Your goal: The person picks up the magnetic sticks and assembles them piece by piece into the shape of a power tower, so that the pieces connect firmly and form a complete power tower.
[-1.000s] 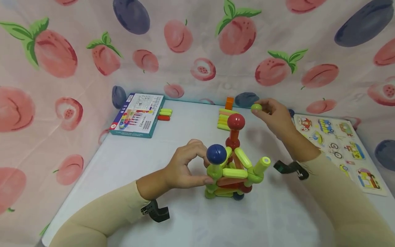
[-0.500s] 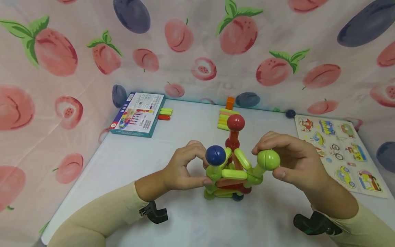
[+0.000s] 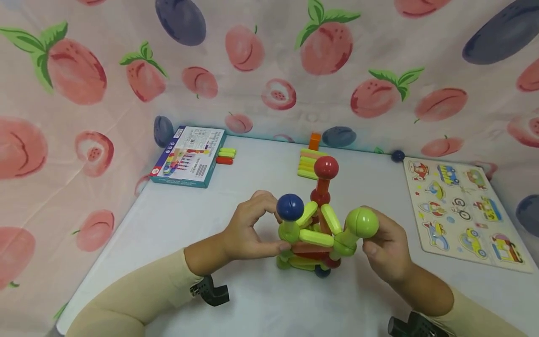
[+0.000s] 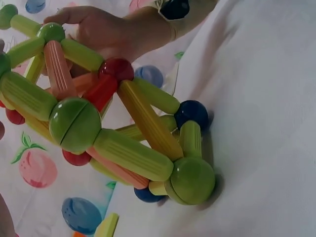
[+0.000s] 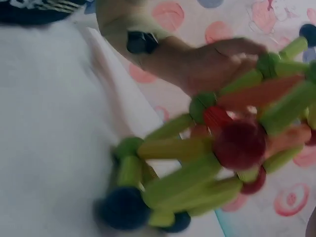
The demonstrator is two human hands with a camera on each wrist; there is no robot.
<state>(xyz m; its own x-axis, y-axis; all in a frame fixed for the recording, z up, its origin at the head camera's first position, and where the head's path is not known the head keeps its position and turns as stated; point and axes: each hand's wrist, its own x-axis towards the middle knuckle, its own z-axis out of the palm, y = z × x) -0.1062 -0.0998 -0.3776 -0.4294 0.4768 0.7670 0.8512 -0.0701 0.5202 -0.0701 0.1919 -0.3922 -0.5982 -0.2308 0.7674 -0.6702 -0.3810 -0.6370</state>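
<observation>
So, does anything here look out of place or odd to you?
A loose dark blue ball sits alone by the picture board, apart from the built structure. Its raised green ball leans outward on its stick, while the top red ball stands nearly upright.

White table (image 3: 273,309) | far left corner: box (image 3: 189,157), short rods (image 3: 226,154) | far edge: orange block (image 3: 314,141), rod row (image 3: 308,167), blue ball (image 3: 397,156) | right edge: picture board (image 3: 469,217) | middle: ball-and-rod structure (image 3: 316,238), standing

Two forearms (image 3: 206,255) in beige sleeves (image 3: 143,292) reach forward, palms turned toward each other. The left hand (image 3: 252,229) curves in a pinching grip, thumb below arched fingers; the right hand (image 3: 389,250) angles inward, its fingers partly hidden from view.
</observation>
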